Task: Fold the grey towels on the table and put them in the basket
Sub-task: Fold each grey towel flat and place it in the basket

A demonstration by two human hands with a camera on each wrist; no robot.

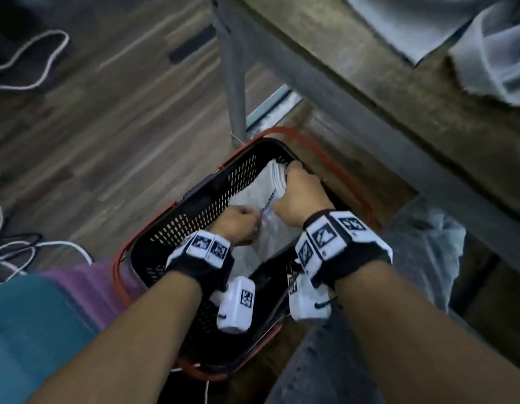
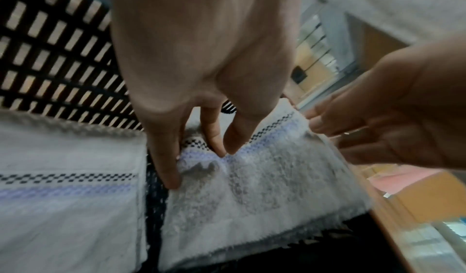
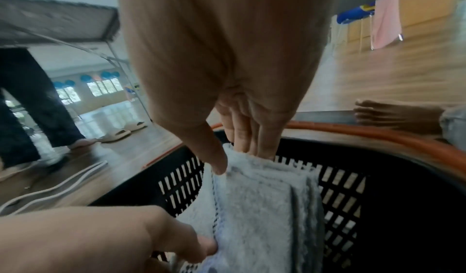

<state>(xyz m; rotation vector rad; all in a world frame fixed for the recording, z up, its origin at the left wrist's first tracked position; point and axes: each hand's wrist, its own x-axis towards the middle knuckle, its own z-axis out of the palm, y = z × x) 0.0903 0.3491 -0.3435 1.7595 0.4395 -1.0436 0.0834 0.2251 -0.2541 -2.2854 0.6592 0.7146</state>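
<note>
- Fingers [image 2: 163,157] of the left hand [image 1: 238,225] pinch a fold of the folded grey towel [image 2: 252,187] at its striped band; the right hand [image 1: 299,199] grips the same towel's far end, thumb on top and fingers tucked behind.
- One black slotted basket [image 1: 200,211] with red handles [image 1: 334,167] stands on the wooden floor [image 1: 107,126] beside the table leg [image 1: 232,83].
- Two folded towels lie inside it: the held one and a second towel [image 2: 68,197] just beside.
- More grey cloth [image 1: 471,39] lies on the table [image 1: 369,68].

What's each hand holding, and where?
Both hold the folded towel inside the basket: left hand at its near edge, right hand at the far end.
</note>
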